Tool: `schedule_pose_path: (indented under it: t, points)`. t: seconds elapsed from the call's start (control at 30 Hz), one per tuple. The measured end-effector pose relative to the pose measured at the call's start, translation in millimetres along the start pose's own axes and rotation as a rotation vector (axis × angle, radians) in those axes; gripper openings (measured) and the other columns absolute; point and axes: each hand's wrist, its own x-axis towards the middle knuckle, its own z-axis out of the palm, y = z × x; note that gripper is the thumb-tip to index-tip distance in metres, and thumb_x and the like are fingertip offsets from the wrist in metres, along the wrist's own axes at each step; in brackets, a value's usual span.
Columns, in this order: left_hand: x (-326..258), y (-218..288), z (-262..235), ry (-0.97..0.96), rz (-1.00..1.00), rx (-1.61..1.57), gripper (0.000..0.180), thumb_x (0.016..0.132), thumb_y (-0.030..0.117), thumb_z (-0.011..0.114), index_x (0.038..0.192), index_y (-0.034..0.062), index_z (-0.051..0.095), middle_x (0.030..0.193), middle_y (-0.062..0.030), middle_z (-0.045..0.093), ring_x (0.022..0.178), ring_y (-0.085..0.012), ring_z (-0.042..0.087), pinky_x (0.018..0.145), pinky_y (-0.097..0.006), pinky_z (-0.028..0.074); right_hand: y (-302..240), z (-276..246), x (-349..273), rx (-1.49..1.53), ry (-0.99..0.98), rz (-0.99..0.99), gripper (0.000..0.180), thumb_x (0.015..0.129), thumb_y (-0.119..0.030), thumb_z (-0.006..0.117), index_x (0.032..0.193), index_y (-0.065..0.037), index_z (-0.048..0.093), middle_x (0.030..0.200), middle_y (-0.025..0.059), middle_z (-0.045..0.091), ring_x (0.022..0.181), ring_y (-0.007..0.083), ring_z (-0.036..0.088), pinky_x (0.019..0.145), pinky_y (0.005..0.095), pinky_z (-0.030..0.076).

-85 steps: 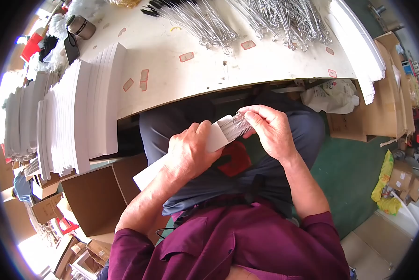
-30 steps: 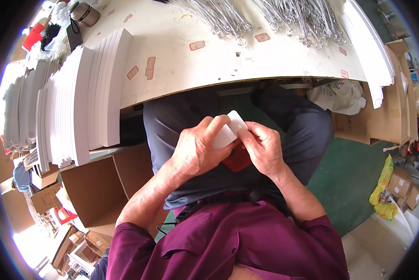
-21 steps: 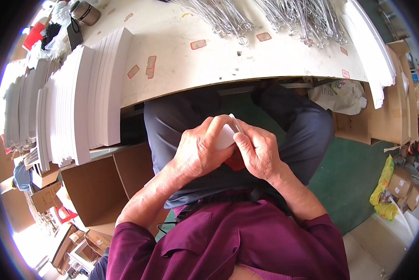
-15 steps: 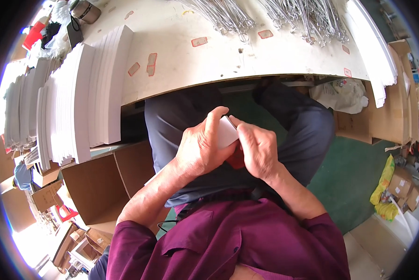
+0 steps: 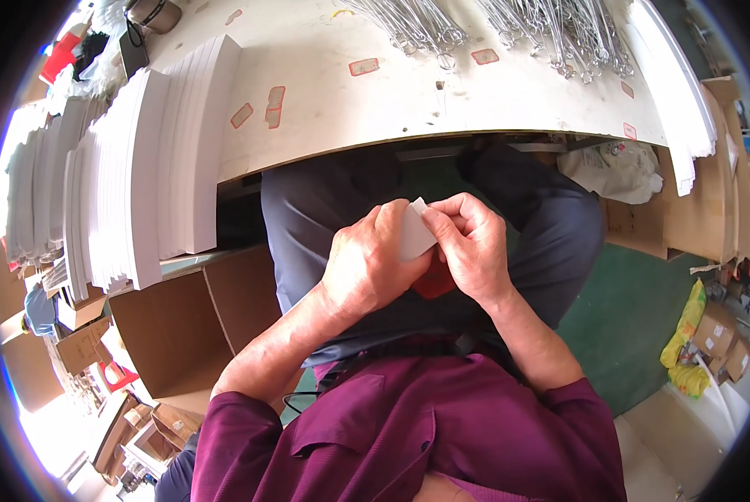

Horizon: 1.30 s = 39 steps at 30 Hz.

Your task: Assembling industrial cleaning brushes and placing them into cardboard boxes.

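Over my lap, my left hand [image 5: 365,258] is closed around a small white card piece [image 5: 414,234], which looks like the end of a narrow paper box. A short flap [image 5: 419,204] stands up at its far edge. My right hand [image 5: 475,243] pinches the piece near that flap between thumb and bent fingers. The rest of the white piece is hidden behind my left hand. Just below my hands, something red [image 5: 435,283] shows in part; its kind cannot be made out.
Tall stacks of folded white card [image 5: 145,180] stand at the table's left end. Bundles of metal wire rods with looped ends [image 5: 559,42] lie on the white table [image 5: 325,109]. More white strips [image 5: 672,100] line its right edge. An open cardboard box [image 5: 170,335] sits at my left.
My right hand has shifted slightly up and right, its fingers now curled at the card's far edge. A small flap now stands up there. My left hand keeps its hold.
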Motion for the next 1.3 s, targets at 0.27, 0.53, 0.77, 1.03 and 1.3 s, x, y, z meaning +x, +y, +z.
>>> schedule_pose_path:
  t: [0.27,0.53,0.77,1.03,1.3]
  points:
    - [-3,-3,-1,0.005,0.046,0.010,0.056,0.073,0.018,0.086,0.120,-0.0013,0.061,0.102,-0.0190,0.072,0.090,-0.0374,0.074,0.074,-0.045,0.062,1,-4,4,0.032,-0.023,0.084,0.017,0.102,-0.013,0.069,0.091,0.000,0.068,0.072,0.0010,0.067,0.058,0.0021,0.055,0.051,0.0204,0.042]
    - [-5,-1,-8,0.052,0.048,-0.019,0.055,0.075,0.016,0.084,0.122,-0.0017,0.061,0.104,-0.0199,0.072,0.090,-0.0374,0.074,0.075,-0.044,0.062,6,10,-8,-0.221,0.070,-0.288,0.016,0.100,-0.014,0.071,0.099,0.003,0.073,0.076,0.0071,0.071,0.065,0.0094,0.062,0.060,0.0270,0.051]
    - [-5,-7,-7,0.065,0.051,-0.047,0.051,0.078,0.019,0.080,0.119,-0.0028,0.060,0.100,-0.0218,0.072,0.086,-0.0401,0.074,0.072,-0.047,0.062,10,13,-18,-0.394,-0.026,-0.397,0.037,0.098,-0.012,0.071,0.131,0.003,0.067,0.098,0.0169,0.074,0.078,0.0218,0.071,0.068,0.0302,0.054]
    - [-6,-12,-9,0.066,0.064,-0.084,0.052,0.075,0.015,0.079,0.120,-0.0020,0.060,0.100,-0.0222,0.072,0.086,-0.0404,0.074,0.072,-0.047,0.062,14,23,-20,-0.305,-0.047,-0.401,0.037,0.096,-0.002,0.068,0.132,0.007,0.064,0.103,0.0225,0.075,0.090,0.0249,0.076,0.079,0.0314,0.058]
    - [-3,-3,-32,-0.095,-0.070,-0.178,0.057,0.082,0.025,0.081,0.128,-0.0032,0.059,0.109,-0.0252,0.070,0.099,-0.0418,0.070,0.086,-0.046,0.058,5,15,-11,-0.180,0.017,-0.164,0.033,0.101,-0.003,0.061,0.134,0.006,0.065,0.122,0.0124,0.073,0.105,0.0130,0.067,0.092,0.0282,0.054]
